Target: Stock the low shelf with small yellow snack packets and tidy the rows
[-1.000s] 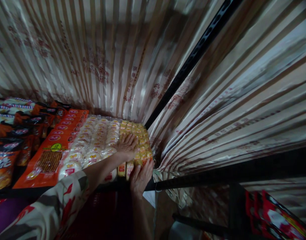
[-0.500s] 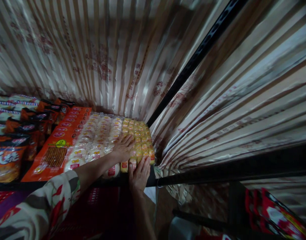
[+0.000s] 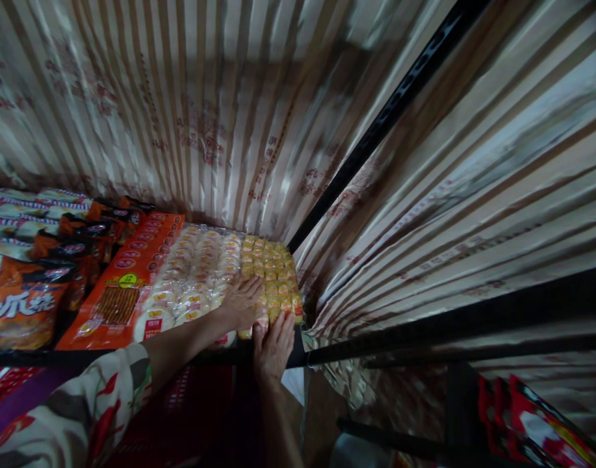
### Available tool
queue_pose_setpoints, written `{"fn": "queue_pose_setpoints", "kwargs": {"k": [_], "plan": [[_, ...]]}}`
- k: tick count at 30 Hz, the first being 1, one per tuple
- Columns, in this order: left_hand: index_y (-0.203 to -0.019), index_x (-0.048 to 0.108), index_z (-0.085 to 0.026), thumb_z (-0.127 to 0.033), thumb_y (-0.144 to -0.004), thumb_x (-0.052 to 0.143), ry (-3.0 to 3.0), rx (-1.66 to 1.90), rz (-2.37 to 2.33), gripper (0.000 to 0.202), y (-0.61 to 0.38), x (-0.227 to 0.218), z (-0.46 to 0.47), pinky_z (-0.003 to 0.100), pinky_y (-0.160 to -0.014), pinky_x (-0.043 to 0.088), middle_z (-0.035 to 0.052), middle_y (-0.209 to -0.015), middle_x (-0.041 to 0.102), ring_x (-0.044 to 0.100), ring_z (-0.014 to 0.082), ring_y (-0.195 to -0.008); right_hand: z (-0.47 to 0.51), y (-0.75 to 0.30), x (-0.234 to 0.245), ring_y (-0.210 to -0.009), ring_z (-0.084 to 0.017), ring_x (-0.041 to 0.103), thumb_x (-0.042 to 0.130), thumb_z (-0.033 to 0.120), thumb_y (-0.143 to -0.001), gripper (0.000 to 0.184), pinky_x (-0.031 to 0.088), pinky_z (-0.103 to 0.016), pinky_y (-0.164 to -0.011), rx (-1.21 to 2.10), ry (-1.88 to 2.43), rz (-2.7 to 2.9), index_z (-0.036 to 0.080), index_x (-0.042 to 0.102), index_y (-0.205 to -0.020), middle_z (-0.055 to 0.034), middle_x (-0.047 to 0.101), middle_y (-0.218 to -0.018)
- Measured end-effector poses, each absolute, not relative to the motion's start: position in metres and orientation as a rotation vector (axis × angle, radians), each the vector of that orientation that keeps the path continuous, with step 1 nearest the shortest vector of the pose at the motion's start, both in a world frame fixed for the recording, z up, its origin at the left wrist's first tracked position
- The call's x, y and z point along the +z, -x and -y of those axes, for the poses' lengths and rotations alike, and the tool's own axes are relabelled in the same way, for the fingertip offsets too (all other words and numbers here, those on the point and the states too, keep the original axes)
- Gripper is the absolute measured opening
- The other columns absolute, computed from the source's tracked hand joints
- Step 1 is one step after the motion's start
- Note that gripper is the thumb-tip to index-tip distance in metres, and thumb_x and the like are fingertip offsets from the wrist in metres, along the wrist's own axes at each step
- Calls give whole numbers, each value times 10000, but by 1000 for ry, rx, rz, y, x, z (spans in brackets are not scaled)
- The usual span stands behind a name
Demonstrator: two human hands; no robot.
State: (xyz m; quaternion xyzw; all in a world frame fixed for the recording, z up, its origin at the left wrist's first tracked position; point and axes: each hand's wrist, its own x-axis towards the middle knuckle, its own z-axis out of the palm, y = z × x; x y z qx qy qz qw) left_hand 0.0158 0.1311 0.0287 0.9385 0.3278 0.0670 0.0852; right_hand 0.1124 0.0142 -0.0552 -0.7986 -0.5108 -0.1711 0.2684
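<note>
Several small yellow wrapped snack packs [image 3: 273,266] stand in tight rows at the right end of a dark shelf. My left hand [image 3: 242,302] lies flat, fingers stretched, over the border between these packs and the rows of white round cracker packs [image 3: 200,260]. Against the front edge of the yellow packs rests my right hand [image 3: 275,344], its fingers extended upward and touching them. Neither hand grips anything that I can see. The packs beneath both palms are hidden.
Left of the crackers lie a flat orange snack packet [image 3: 127,279] and several orange-black bags [image 3: 29,302]. A black post [image 3: 366,153] rises at the shelf corner, before striped curtains [image 3: 220,97]. Red packets [image 3: 546,416] sit lower right.
The view has shifted slightly, so the shelf goods sit a little lower and further right. Both hands keep nearly the same place on the yellow packs.
</note>
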Motion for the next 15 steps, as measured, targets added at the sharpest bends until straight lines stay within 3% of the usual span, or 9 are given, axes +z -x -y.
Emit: {"fn": "queue_pose_setpoints", "kwargs": {"k": [15], "plan": [[-1437, 322, -105, -517, -922, 261, -2649, 107, -1212, 663, -15, 32, -156, 474, -1168, 11, 108, -1533, 198, 85, 226, -1437, -16, -111, -52, -1398, -346, 194, 306, 518, -934, 739, 340, -548, -1021, -447, 2129, 1367, 33, 154, -1470, -280, 228, -1487]]}}
